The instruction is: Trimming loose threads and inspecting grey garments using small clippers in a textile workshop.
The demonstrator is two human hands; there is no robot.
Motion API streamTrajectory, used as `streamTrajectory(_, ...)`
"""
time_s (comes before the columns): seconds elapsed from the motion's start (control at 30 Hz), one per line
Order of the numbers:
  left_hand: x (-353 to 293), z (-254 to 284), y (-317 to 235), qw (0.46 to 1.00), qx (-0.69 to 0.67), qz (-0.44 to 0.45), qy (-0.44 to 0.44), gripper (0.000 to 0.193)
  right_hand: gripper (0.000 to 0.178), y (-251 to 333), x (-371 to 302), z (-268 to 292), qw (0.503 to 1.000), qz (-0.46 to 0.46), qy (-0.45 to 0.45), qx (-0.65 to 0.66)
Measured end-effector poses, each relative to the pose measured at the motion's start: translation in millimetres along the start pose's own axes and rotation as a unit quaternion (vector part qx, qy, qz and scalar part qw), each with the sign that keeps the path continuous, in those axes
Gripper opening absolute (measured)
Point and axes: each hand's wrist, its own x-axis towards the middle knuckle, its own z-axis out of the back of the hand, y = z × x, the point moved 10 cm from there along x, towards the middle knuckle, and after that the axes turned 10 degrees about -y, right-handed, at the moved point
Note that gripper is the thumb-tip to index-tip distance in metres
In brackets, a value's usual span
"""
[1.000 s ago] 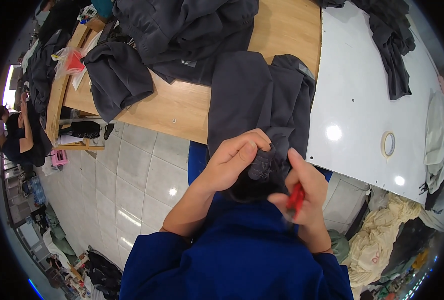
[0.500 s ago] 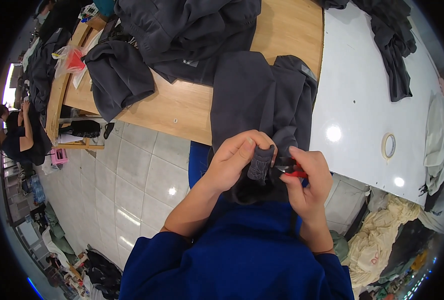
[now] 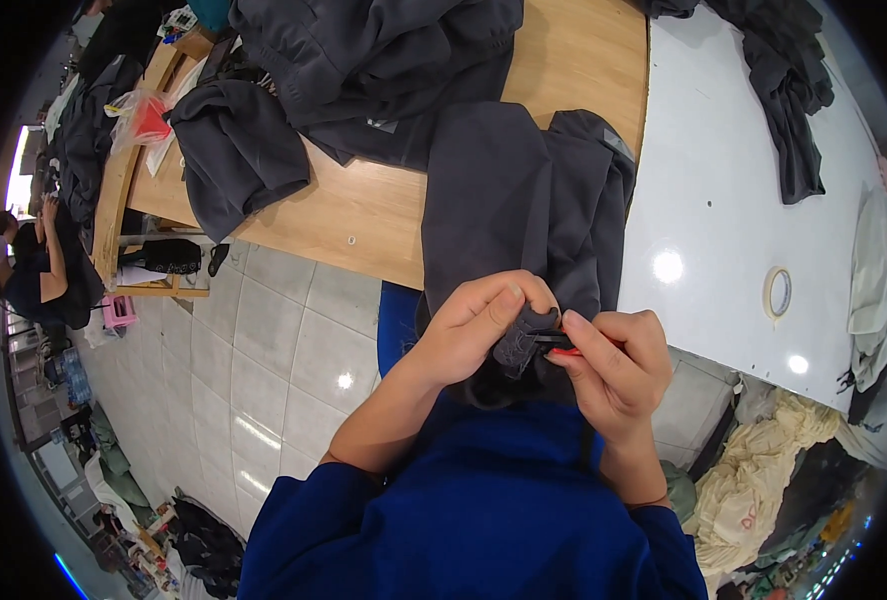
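**Plain charcoal garment (image 3: 484,190), tan wood-grained worktop (image 3: 369,215)**

Right of the wood-grained worktop, a white worktop (image 3: 699,265) with a cream tape roll (image 3: 769,293). Nearer than the wood-grained worktop: a red-handled tool (image 3: 563,351), a royal-blue shirt (image 3: 514,500), pale grey floor tiles (image 3: 274,345) in a grid.

Over there a roll of tape (image 3: 770,292) lies on the white table (image 3: 699,285), cream cloth (image 3: 749,480) bunched by its edge, and off left a pink stool (image 3: 120,312) stands near another person (image 3: 44,268).

Dark cloth (image 3: 484,190) blocks ahead of the left fingers (image 3: 517,286); right of the right fingers (image 3: 601,347), room reaches the tape roll (image 3: 770,291).
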Motion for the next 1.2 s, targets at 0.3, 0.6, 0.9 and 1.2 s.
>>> streamTrajectory(0.3,-1,6,-2,0.998,0.054,0.0,-0.041,0.031,0.042,-3,-4,6,1.0,-0.012,-0.011,-0.004)
streamTrajectory(0.6,-2,5,-7,0.989,0.119,-0.043,-0.072,0.029,0.044,2,-4,9,0.999,0.008,-0.022,-0.036)
streamTrajectory(0.9,-5,3,-26,0.96,0.224,-0.104,-0.129,0.023,0.044,7,-1,12,0.999,0.019,-0.024,-0.042)
streamTrajectory(1.2,-6,-1,-39,0.938,0.285,-0.146,-0.134,0.019,0.044,1,-5,17,0.999,-0.006,-0.023,-0.034)
